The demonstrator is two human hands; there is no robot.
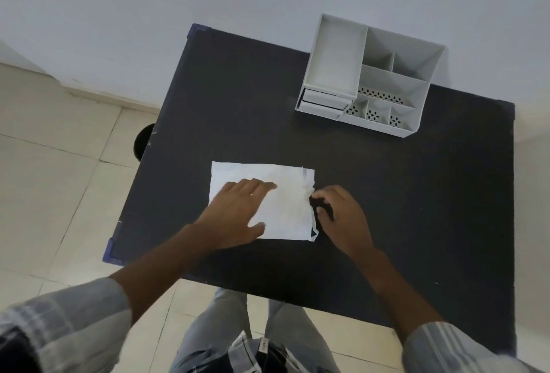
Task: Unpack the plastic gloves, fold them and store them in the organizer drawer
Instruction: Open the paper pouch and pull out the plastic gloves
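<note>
Left grip [238,212] flat on glove packet [285,209]; right grip [336,209] pinching its right edge

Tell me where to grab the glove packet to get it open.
Pinch the glove packet at its crumpled right edge, coming from the right, where the right hand already works. The left hand lies flat on its left half, so only that loose edge lifts.

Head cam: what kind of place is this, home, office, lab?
Probably a plain indoor room, home or small office; can't tell which. A small black table stands on a tiled floor against a bare pale wall, with a grey desk organizer at its far edge. No lab or industrial gear visible.
</note>
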